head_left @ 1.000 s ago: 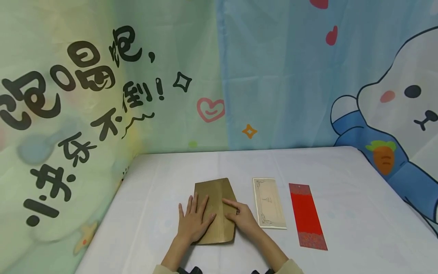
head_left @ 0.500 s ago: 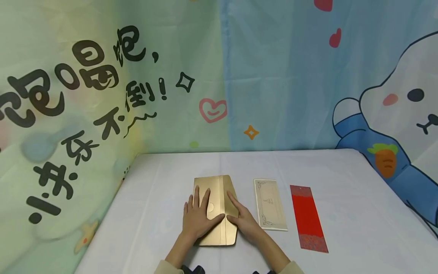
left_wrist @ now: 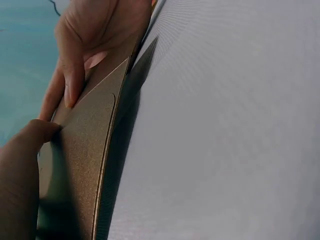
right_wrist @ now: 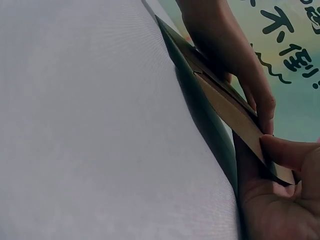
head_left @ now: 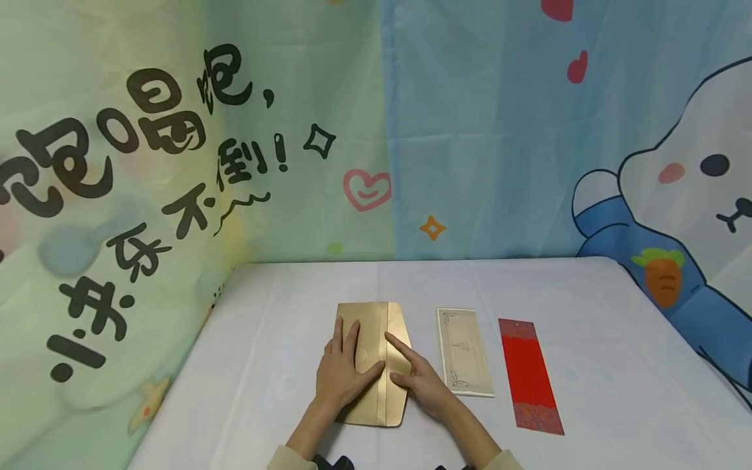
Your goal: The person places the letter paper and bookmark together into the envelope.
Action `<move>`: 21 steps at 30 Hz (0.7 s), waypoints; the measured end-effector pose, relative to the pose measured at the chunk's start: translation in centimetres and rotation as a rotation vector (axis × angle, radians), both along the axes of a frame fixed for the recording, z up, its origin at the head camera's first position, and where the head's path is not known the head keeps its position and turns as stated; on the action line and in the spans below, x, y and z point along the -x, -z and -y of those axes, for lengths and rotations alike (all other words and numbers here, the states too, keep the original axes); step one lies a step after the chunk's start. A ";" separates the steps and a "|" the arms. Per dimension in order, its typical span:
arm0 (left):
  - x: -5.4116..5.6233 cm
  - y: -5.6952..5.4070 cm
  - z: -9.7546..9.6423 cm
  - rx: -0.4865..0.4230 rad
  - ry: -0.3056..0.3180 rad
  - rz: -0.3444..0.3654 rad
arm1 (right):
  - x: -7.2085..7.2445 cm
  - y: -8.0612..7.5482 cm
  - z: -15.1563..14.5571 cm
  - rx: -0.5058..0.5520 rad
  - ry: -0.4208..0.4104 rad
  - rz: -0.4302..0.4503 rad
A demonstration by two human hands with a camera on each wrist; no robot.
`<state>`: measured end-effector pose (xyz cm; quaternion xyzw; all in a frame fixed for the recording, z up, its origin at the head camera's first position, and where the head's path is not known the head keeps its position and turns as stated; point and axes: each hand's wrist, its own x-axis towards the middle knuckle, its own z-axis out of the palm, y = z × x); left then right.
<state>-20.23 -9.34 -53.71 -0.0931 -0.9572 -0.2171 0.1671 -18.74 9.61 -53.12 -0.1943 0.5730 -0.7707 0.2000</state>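
Observation:
A gold envelope [head_left: 369, 316] with a long fold line lies before the person. The left hand [head_left: 342, 377] rests on its left half, fingers straight, thumb by the fold. On the right side, the right hand [head_left: 424, 386] has its thumb and index finger on the narrow panel. The right wrist view shows the raised edge of the envelope [right_wrist: 227, 111] held between the right thumb [right_wrist: 287, 150] and the hand beneath it. In the left wrist view, the envelope [left_wrist: 92, 155] has its near edge off the cloth, with shadow below. Some right fingers are hidden.
Right of the envelope lies a cream card [head_left: 467, 356] with ornate corners. Farther right is a red strip [head_left: 529, 369] with patterned ends. A white cloth [head_left: 282, 313] covers the table. Printed curtains [head_left: 470, 130] hang behind and at the left.
The left hand has slid right, its thumb now by the fold. The envelope has tilted and its surface looks brighter. The right index finger has straightened along the panel.

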 end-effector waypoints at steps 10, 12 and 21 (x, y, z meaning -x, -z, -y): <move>-0.1 -0.2 0.0 -0.087 0.011 0.008 | 0.1 -0.1 0.1 -0.090 0.034 0.011; -0.2 -0.2 0.1 -0.094 0.017 -0.018 | 0.1 -0.2 0.1 -0.132 0.061 -0.006; -0.1 -0.4 -0.5 -0.007 -0.063 -0.059 | 0.3 0.2 0.3 -0.259 0.136 -0.092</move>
